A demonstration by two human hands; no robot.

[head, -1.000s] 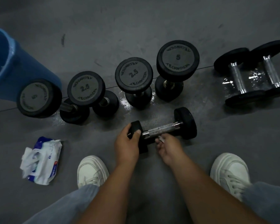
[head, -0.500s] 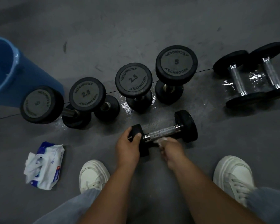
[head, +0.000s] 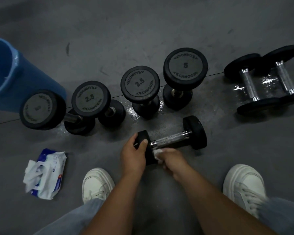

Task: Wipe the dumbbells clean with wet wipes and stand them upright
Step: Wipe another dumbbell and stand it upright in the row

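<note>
dumbbell [head: 174, 137] is steadied at its end by curled left hand [head: 132, 156] fingers so the handle [head: 166, 140] just beyond the right hand [head: 172, 158] fingers, clenched on the wipe [head: 157, 152], gets rubbed.

Bare forearms [head: 209, 199]; light blue jeans [head: 71, 219]; white lace-up sneakers [head: 243, 185].

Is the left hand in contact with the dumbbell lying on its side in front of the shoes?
Touching. The head view shows the left hand with thumb and fingers curled round the near black end of the lying dumbbell, with no gap.
</note>
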